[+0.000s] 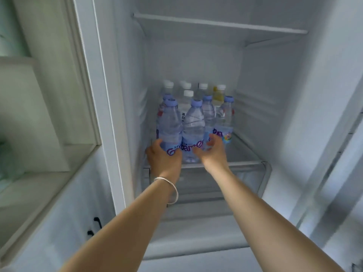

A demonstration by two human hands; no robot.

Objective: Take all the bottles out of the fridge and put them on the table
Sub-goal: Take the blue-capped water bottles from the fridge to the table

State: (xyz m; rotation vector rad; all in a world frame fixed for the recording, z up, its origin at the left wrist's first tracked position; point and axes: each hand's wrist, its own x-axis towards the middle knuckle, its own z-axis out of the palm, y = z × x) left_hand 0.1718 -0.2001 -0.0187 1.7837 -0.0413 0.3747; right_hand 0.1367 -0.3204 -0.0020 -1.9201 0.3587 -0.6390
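Home kitchen: open white fridge (196,61) stocked with water bottles (193,122), built into pale cabinetry (59,222) with black handles (97,221) at left.

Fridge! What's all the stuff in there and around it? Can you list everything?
Blue-capped bottles: at least five, clear with purple lettering, front of the cluster on the fridge shelf.
White-capped bottles: about five, clear, behind the blue-capped ones.
Yellowish bottle: one, white cap, back right of the cluster.
Fridge shelf: one, clear with a pale front rim, under the bottles.
Upper shelf: one, white, near the top of the fridge.
Cabinet: one, white with black handles, left of the fridge.
Bracelet: one, silver, on the left wrist.
Left hand: curled round the front left bottle.
Right hand: fingers loosely spread beside the front middle bottle, not gripping.
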